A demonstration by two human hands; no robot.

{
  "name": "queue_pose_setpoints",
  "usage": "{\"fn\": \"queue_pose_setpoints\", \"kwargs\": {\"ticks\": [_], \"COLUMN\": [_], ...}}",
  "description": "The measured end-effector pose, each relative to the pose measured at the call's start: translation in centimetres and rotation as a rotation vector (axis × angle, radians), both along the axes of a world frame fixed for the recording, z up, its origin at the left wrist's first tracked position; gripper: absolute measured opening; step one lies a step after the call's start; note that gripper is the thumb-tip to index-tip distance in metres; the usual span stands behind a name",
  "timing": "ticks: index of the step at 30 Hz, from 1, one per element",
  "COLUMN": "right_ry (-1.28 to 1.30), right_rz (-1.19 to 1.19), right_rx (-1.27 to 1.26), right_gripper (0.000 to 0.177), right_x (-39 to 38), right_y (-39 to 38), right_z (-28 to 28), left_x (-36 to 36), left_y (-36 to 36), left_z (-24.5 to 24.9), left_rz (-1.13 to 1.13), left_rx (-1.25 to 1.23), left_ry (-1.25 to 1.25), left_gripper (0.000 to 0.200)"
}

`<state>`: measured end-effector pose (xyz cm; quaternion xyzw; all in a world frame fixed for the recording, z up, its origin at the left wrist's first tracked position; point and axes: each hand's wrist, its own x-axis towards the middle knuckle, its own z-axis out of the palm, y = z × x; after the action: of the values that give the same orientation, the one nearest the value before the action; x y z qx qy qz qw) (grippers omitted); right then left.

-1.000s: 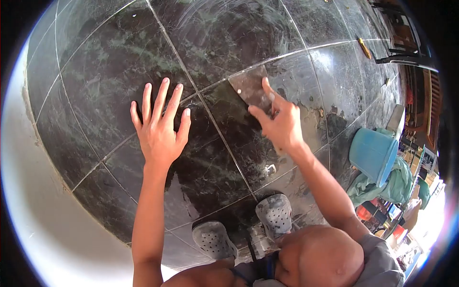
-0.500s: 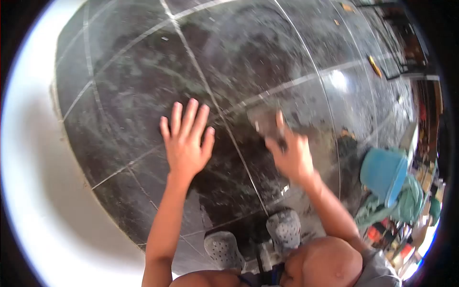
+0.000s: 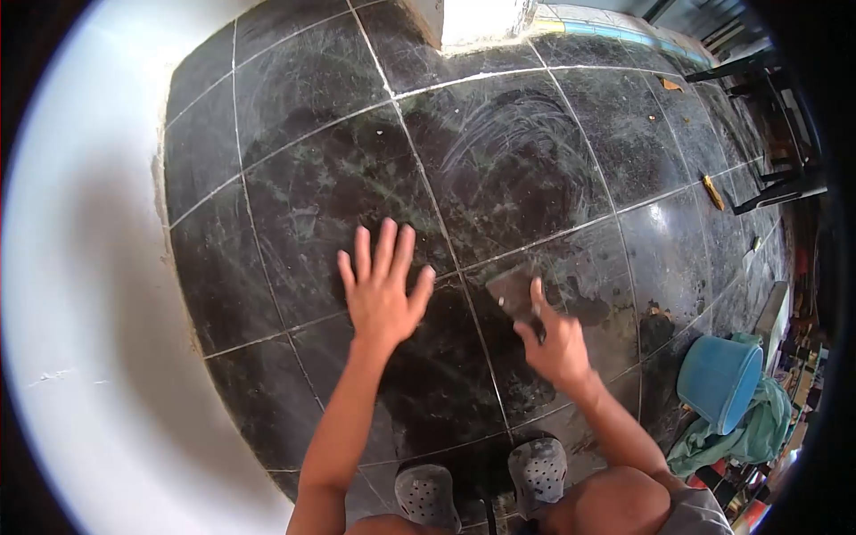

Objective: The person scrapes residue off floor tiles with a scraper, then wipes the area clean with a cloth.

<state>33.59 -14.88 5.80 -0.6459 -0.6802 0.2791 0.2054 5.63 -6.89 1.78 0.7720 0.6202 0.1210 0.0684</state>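
My left hand [image 3: 382, 308] is spread with its palm down on the dark, green-veined tile floor [image 3: 321, 209], left of a pale grout line. To the right, my right hand [image 3: 560, 346] is closed around a scraper [image 3: 515, 290]. The scraper's flat, wide blade points up and left, close over the tile near a grout crossing, with my index finger stretched along it. Its handle is mostly hidden in my palm. Damp and dusty smears mark the tiles around both hands.
A white wall [image 3: 98, 294] runs along the left. At right stand a blue bucket [image 3: 718, 383] and a green cloth [image 3: 758, 419] beside clutter. A yellow-handled object [image 3: 712, 192] lies near dark furniture legs [image 3: 780, 183]. My grey perforated clogs [image 3: 538, 473] are below.
The view has tilted up, showing a wall corner and doorway edge at the top. My left hand stays spread on the floor; the scraper remains in my right hand, now less blurred.
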Motion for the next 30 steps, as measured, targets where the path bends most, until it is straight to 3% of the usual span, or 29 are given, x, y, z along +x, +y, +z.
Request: {"fn": "queue_pose_setpoints", "kwargs": {"ticks": [2, 7, 21, 30], "right_ry": [-0.043, -0.041, -0.089, -0.126], "right_rz": [-0.054, -0.035, -0.006, -0.02], "right_rx": [-0.231, -0.106, -0.042, -0.048], "right_gripper": [0.081, 0.084, 0.087, 0.081], "right_x": [-0.4, 0.3, 0.6, 0.5], "right_y": [-2.2, -3.4, -3.7, -4.0], "right_z": [1.6, -0.3, -1.0, -0.9], "left_x": [-1.0, -0.2, -0.2, 1.6], "left_y": [3.1, 9.1, 8.7, 1.7], "left_z": [-0.8, -2.2, -2.5, -1.8], "left_rz": [0.146, 0.309, 0.262, 0.092], "left_rx": [0.015, -0.057, -0.074, -0.034], "left_ry": [0.05, 0.196, 0.197, 0.127], "left_gripper": [0.067, 0.074, 0.073, 0.072]}}
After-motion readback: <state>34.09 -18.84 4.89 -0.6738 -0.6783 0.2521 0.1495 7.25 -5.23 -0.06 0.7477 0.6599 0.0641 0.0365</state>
